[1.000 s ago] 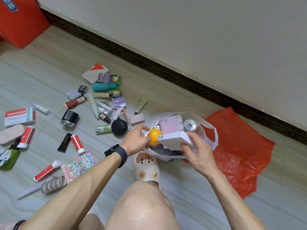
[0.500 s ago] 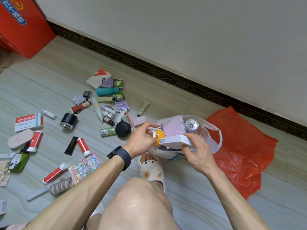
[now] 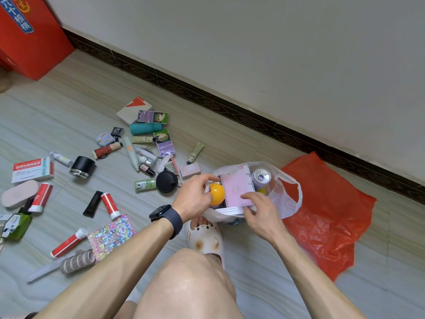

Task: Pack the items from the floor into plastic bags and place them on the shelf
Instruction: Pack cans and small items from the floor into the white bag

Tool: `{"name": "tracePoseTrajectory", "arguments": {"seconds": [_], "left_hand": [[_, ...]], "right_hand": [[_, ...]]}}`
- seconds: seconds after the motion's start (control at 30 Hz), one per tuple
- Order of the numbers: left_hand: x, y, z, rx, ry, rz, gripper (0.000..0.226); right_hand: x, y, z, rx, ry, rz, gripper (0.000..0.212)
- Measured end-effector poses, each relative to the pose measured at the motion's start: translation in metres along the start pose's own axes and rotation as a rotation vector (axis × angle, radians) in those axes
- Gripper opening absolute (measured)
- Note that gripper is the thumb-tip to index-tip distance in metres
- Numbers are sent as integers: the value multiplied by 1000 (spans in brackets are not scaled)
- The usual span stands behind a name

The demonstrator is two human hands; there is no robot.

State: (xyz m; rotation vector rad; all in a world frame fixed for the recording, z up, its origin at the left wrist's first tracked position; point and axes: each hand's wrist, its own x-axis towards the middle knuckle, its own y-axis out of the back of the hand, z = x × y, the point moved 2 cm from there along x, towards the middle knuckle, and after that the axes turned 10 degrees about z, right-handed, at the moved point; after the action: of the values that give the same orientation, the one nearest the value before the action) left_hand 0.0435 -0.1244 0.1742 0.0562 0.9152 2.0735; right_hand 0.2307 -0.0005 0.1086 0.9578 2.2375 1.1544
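plastic bags: 2, white [image 3: 285, 194], red [image 3: 326, 210] | hands: 2 | red-and-white tubes: 3 [image 3: 41, 197]

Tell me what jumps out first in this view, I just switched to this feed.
Both hands meet at the white plastic bag at centre: the left hand by an orange ball, the right hand on a pink notebook beside a can. A red plastic bag lies flat to the right; toiletries litter the floor left.

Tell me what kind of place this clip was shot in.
Probably a room in a home: pale tiled floor meeting a plain wall with a dark patterned skirting, toiletries and medicine boxes scattered about, and a foot in a house slipper.
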Motion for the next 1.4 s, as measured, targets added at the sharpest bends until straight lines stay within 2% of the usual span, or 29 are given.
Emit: {"name": "tracePoseTrajectory", "arguments": {"seconds": [0.1,0.13,0.17,0.23,0.3,0.33,0.37,0.43,0.5,0.6,0.8,0.9,0.97,1.03,1.1,1.13,1.27,1.3,1.33,1.4], "left_hand": [[4,-6,2,46,20,-35,45],[6,-8,3,68,40,-52,44],[8,-11,3,83,53,-70,45],[11,-16,5,99,60,-103,49],[15,-16,9,76,61,-93,55],[18,-14,12,43,66,-74,58],[20,-11,16,0,74,-50,60],[23,-4,23,-75,78,-5,63],[26,4,31,-55,42,34,67],[32,17,53,-56,-45,60,71],[35,34,65,-189,-45,148,71],[29,32,66,-90,-48,64,65],[26,28,65,202,-124,12,57],[23,25,57,482,-156,-50,51],[20,21,48,685,-160,-70,53],[17,18,46,779,-203,-22,54],[13,0,46,1009,-404,200,67],[14,-4,49,1023,-513,216,64],[15,-10,52,1056,-665,215,51],[21,-17,54,1172,-880,237,30]], "right_hand": [[15,31,25,-56,-113,263,28],[23,41,37,-109,-198,304,29],[33,48,48,-159,-300,282,33],[50,56,68,-234,-453,99,38],[61,55,82,-304,-486,-121,39],[64,55,84,-322,-481,-173,41],[69,58,81,-302,-464,-115,41],[78,72,70,-140,-469,148,36],[81,90,49,37,-451,372,36],[76,112,15,184,-431,418,37],[42,123,8,98,-327,482,34],[40,129,15,-20,-313,314,35],[42,126,16,-193,-310,140,33],[41,120,12,-388,-301,46,30],[41,113,7,-530,-223,93,26],[40,111,4,-568,-156,148,24],[32,106,-19,-509,260,528,10],[32,101,-26,-473,379,552,10],[34,95,-30,-443,478,541,10],[44,80,-24,-475,559,441,8]]}}
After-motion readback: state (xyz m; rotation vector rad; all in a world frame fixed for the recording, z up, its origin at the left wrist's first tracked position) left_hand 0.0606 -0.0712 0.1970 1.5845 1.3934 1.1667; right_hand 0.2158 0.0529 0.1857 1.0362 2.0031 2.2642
